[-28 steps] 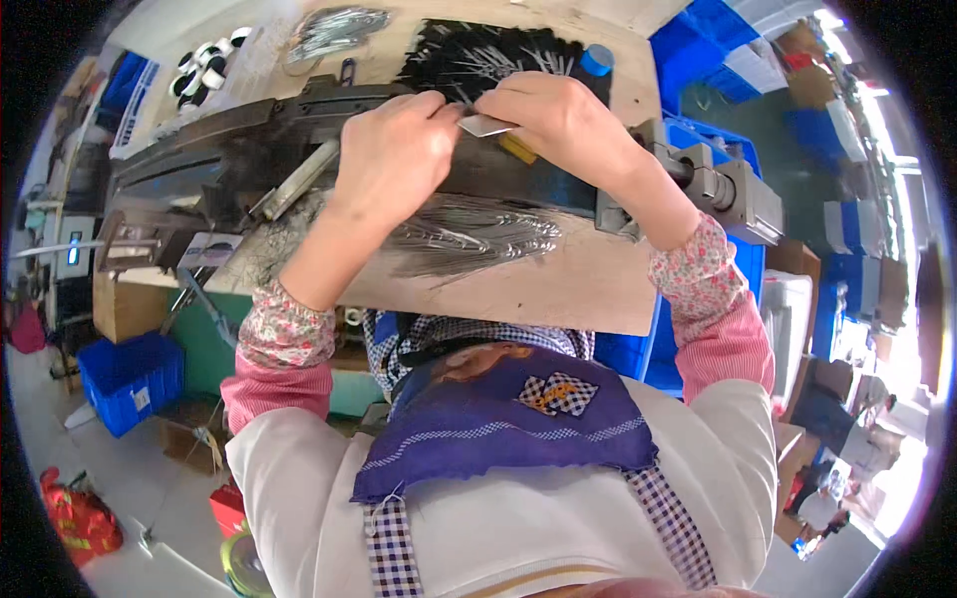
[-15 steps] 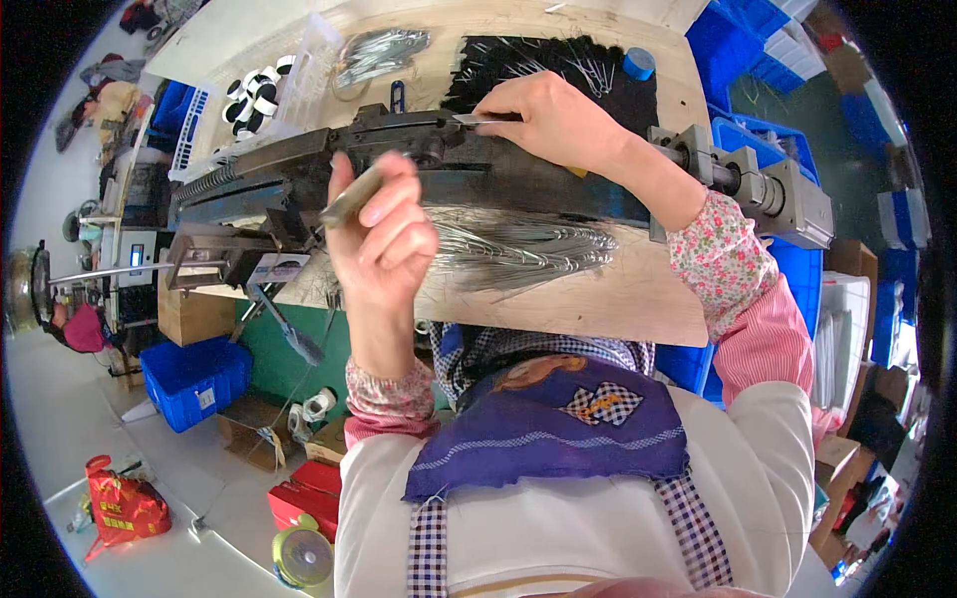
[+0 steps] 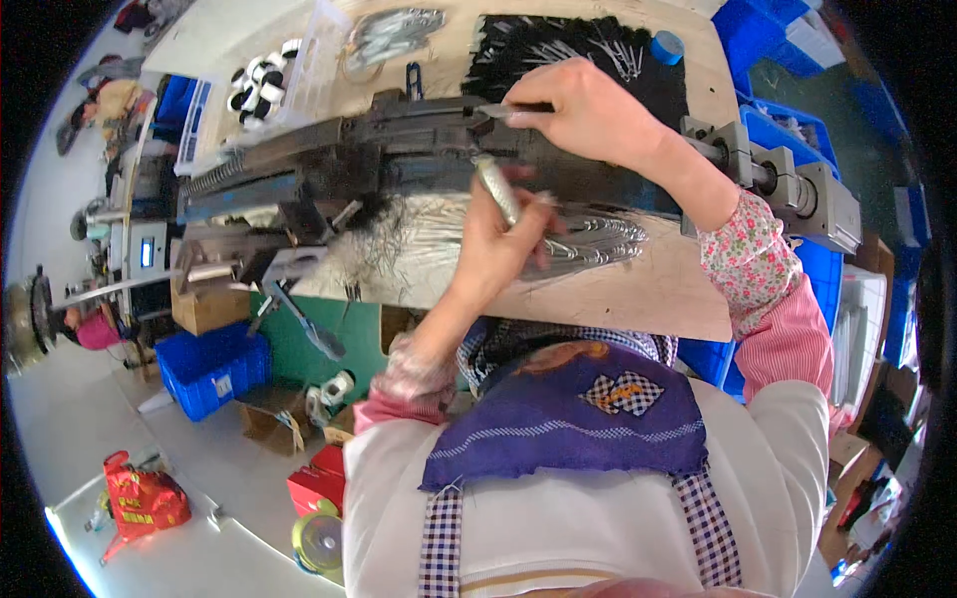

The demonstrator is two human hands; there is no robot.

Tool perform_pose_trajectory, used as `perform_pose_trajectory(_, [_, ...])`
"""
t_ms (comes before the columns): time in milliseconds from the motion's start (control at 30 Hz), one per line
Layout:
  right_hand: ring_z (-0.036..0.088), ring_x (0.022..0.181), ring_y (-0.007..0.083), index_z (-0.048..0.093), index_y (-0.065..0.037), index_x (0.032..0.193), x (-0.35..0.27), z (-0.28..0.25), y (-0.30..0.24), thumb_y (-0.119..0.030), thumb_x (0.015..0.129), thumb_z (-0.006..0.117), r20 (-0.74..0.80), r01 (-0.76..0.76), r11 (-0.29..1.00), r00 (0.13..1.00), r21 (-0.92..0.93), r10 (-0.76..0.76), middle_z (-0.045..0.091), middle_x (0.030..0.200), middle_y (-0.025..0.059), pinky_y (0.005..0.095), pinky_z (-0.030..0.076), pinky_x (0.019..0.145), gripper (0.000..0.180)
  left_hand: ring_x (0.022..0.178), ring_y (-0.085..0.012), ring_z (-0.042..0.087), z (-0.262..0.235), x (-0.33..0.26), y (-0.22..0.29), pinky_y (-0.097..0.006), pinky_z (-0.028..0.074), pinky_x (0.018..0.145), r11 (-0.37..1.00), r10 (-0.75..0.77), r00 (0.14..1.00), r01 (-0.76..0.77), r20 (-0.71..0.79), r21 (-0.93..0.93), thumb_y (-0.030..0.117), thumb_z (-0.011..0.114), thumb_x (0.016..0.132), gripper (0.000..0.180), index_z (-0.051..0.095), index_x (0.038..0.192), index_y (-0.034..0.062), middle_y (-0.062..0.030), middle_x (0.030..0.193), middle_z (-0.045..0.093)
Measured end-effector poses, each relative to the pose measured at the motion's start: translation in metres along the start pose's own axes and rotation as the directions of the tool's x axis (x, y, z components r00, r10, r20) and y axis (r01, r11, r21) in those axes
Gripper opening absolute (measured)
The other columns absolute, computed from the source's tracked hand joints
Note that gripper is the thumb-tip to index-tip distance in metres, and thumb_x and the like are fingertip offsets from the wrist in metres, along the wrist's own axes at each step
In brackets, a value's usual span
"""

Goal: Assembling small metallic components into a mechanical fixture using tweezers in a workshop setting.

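Left hand (image 3: 495,247), partly blurred, has its fingers wrapped on a pale cylindrical handle (image 3: 498,189); right fingertips pinch a thin metal strip (image 3: 510,114) at the dark metal fixture (image 3: 414,135). Loose pinch could skew the strip; the nearby handle could knock it.

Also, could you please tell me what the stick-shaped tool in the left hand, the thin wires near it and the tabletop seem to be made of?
Stick-shaped tool: perhaps metal, dull pale grey; blur leaves this open.
Thin wires: probably bare metal, shiny, from their bright silvery glints.
Tabletop: likely unpainted wood or plywood, judging by its pale tan, matte surface.
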State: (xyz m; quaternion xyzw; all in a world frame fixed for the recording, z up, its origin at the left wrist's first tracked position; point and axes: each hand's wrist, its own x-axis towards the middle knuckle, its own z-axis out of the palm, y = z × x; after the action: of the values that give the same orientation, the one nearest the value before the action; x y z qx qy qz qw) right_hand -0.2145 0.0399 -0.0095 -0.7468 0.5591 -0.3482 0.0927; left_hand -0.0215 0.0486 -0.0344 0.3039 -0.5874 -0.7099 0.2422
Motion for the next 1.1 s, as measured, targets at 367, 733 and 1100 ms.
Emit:
perform_pose_trajectory(367, [0.063, 0.084, 0.0362, 0.054, -0.003, 0.111, -0.097, 0.02, -0.035, -0.002, 0.081, 0.053, -0.075, -0.297, 0.831, 0.952, -0.47, 0.298, 0.054, 0.106, 0.0171, 0.0444, 0.054, 0.071, 0.03, 0.042, -0.0075, 0.043, -0.161, -0.04, -0.046, -0.022, 0.027, 0.039, 0.959, -0.175, 0.702, -0.038, -0.69, -0.282, 0.044, 0.053, 0.094, 0.046, 0.065, 0.087, 0.0005, -0.0006, 0.057, 0.053])
perform_pose_trajectory(733, [0.064, 0.072, 0.0385, 0.048, -0.002, 0.093, -0.122, 0.002, -0.021, -0.027, 0.087, 0.062, -0.047, -0.35, 0.815, 0.927, -0.462, 0.371, 0.064, 0.081, 0.0193, 0.0454, 0.052, 0.062, 0.028, 0.043, -0.0074, 0.03, -0.151, -0.022, -0.051, -0.023, 0.022, 0.038, 0.875, -0.056, 0.759, -0.275, -0.648, -0.398, 0.025, 0.046, 0.1, 0.026, 0.059, 0.097, 0.0024, 0.0013, 0.061, 0.044])
perform_pose_trajectory(1100, [0.062, 0.063, 0.0243, 0.056, 0.0, 0.092, -0.128, -0.077, -0.07, -0.013, 0.087, 0.065, -0.079, -0.564, 0.819, 0.817, 0.104, 0.572, 0.061, 0.075, 0.0148, 0.0305, 0.047, 0.06, 0.017, 0.04, -0.0049, 0.033, 0.039, 0.022, 0.032, -0.022, 0.021, 0.036, 0.927, -0.058, 0.901, 0.208, 0.43, -0.311, 0.025, 0.052, 0.097, 0.026, 0.053, 0.084, 0.0024, 0.004, 0.057, 0.038])
